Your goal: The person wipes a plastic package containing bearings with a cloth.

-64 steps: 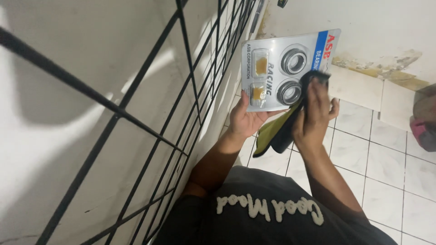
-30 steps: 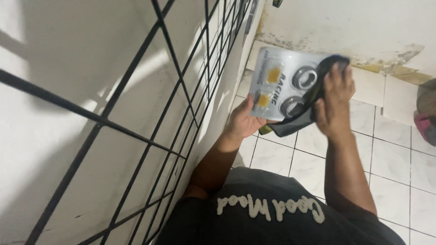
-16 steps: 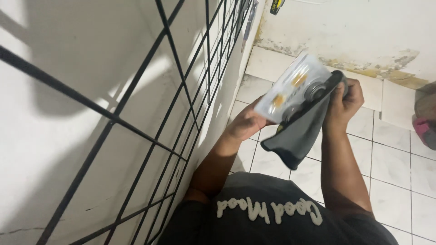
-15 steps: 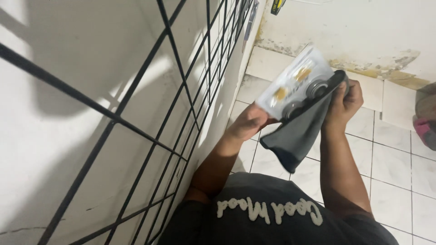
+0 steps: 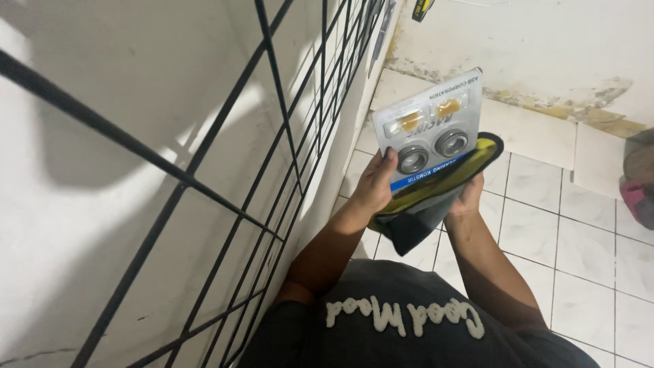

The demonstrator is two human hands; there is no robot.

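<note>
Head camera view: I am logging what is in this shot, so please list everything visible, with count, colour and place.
Blister pack: one, silver card with blue strip, holding two round metal bearings and two small yellow parts, held up over the floor.
Cloth: one, dark grey with yellow edge, under the pack.
Wire grid: one, black, against the white wall at left.
Floor tiles: many, white, at right.
Bundle: one, grey and pink, right edge.
T-shirt: one, black with white lettering, bottom.
Left hand: grips the pack's lower left.
Right hand: holds the cloth beneath the pack.

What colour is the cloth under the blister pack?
The cloth is dark grey with a yellow-green inner face, seen in the head view.
</note>
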